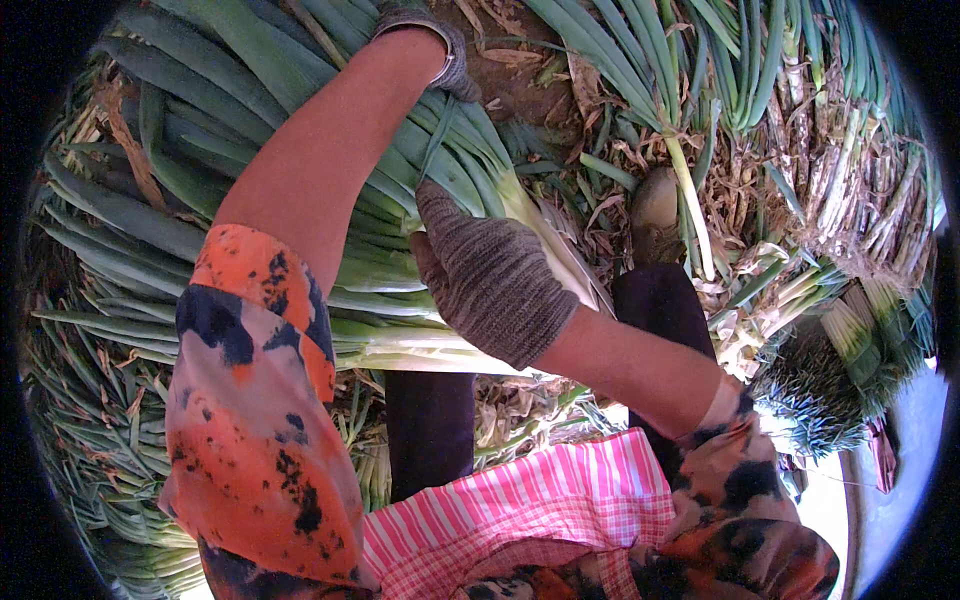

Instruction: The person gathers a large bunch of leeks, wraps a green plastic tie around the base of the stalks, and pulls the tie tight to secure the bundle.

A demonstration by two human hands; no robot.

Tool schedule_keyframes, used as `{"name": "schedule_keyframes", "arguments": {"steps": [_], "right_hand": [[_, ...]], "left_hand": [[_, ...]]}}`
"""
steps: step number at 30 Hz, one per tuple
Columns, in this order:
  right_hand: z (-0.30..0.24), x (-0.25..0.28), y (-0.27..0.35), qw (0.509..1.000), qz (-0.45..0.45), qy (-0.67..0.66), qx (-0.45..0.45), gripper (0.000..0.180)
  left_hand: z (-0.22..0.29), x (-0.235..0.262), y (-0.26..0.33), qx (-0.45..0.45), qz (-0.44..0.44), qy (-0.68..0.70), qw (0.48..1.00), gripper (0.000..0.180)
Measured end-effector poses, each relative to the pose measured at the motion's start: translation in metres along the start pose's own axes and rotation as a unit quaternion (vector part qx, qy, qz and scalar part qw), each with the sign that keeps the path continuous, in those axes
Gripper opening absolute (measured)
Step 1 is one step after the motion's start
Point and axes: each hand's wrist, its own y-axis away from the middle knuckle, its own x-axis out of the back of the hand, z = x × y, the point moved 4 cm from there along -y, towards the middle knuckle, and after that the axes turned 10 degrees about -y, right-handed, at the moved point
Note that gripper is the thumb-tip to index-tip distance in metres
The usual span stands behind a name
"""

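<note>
Leek bundle [400, 250] pressed under gloved right hand [490, 280], palm flat and fingers spread; gloved left hand [425, 40] clasped round green tops, among harvested stalks

Farm field w/ bare soil [520, 85], cut leeks [330, 200] & trimmed bundles [850, 340] all around.

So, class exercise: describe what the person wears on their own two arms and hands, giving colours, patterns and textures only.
Both hands wear knitted work gloves in mottled grey-brown yarn: the right hand shows a ribbed weave, and the left hand a tight knitted cuff at the wrist. The forearms are bare. Each upper arm has a short loose sleeve, left sleeve and right sleeve, in orange and pale peach with dark navy blotches.
</note>
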Motion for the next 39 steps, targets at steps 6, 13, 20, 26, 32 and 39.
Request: {"name": "schedule_keyframes", "arguments": {"steps": [6,13,20,26,32,39], "right_hand": [[-0.006,-0.032,-0.006,0.987,0.000,0.163,0.003,0.049],[0.009,-0.018,-0.022,0.956,-0.167,0.242,0.023,0.028],[0.042,-0.021,-0.034,0.643,-0.354,0.663,0.149,0.020],[0.104,0.005,-0.058,0.552,-0.359,0.735,0.164,0.033],[0.074,0.015,-0.066,0.544,-0.411,0.694,0.231,0.044],[0.045,0.036,-0.084,0.518,-0.493,0.588,0.378,0.033]], "left_hand": [[0.001,0.007,0.000,-0.137,0.129,0.114,0.975,0.044],[0.043,-0.044,0.264,-0.074,0.506,0.743,0.432,0.021],[0.224,-0.345,0.288,0.435,0.067,0.830,-0.341,0.034],[0.284,-0.438,0.144,0.321,0.025,0.849,-0.419,0.047],[0.282,-0.431,0.080,0.365,0.038,0.843,-0.392,0.050],[0.284,-0.388,0.068,0.427,0.045,0.868,-0.251,0.054]]}}
